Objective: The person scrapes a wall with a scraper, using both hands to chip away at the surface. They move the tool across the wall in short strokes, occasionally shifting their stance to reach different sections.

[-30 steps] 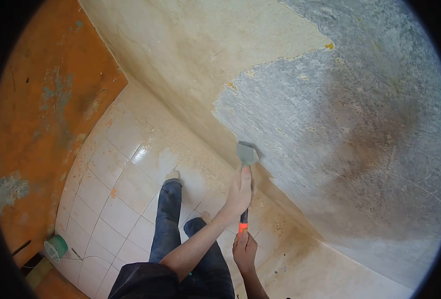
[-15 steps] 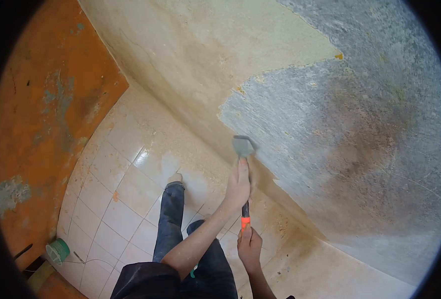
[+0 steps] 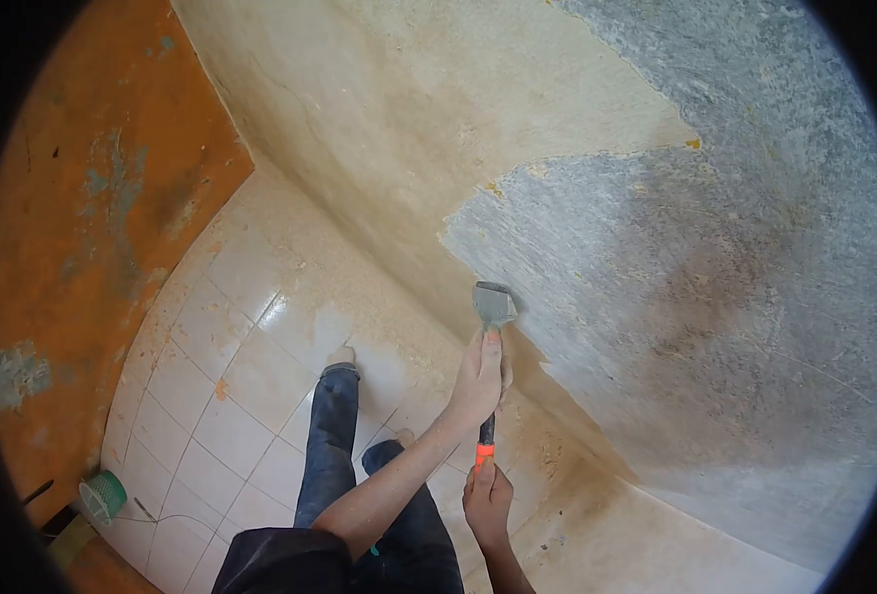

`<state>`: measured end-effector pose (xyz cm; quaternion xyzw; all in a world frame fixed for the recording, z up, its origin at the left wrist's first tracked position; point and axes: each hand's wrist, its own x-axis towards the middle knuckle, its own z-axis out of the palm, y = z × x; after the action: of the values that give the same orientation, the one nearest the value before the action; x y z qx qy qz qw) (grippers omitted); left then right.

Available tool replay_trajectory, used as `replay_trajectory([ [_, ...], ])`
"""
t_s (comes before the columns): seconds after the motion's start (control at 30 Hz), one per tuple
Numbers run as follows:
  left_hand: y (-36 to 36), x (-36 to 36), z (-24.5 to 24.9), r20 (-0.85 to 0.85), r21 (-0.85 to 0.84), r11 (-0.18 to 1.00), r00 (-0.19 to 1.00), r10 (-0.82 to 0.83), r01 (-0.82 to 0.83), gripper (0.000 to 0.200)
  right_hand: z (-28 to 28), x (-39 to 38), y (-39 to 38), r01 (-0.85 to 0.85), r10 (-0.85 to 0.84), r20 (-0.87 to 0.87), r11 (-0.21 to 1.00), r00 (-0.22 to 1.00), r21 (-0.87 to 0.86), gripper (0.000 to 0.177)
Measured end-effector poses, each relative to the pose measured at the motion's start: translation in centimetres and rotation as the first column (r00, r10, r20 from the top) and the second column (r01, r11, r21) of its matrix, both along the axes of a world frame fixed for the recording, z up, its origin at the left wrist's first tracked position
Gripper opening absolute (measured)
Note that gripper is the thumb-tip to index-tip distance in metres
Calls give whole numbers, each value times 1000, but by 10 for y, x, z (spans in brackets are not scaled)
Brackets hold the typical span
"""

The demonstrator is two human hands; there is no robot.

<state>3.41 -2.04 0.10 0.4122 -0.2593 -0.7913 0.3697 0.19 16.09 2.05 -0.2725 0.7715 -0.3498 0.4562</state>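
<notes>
A long-handled scraper (image 3: 495, 305) has its wide metal blade against the wall, by the border between the cream coating (image 3: 399, 129) and the bare grey surface (image 3: 597, 257). My left hand (image 3: 478, 381) is wrapped round the handle just below the blade, the thumb lying along it. Lower down, my right hand (image 3: 488, 500) grips the handle's end, below an orange band (image 3: 485, 451). Between the hands a stretch of black handle shows.
My legs in jeans (image 3: 331, 426) stand on a dusty floor of white tiles (image 3: 235, 445) with scraped crumbs along the wall's foot. An orange panel with worn patches (image 3: 82, 228) rises at left. A green basket-like container (image 3: 111, 490) and a thin cord lie at lower left.
The view has shifted slightly. In it, the scraper blade and my left hand sit a little lower, and my right hand slightly lower and more to the left. Both hands keep their grip.
</notes>
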Motion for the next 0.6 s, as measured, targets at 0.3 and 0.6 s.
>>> replay_trajectory([
  [0.3, 4, -1, -3, 11, 3, 1000, 1000, -26, 26, 43, 0, 3, 3, -8, 8, -61, 1000, 998, -1, 49],
  [0.6, 5, 2, -1, -2, 17, 998, 998, -61, 61, 43, 1, 8, 6, 6, -4, -54, 1000, 999, 25, 48],
])
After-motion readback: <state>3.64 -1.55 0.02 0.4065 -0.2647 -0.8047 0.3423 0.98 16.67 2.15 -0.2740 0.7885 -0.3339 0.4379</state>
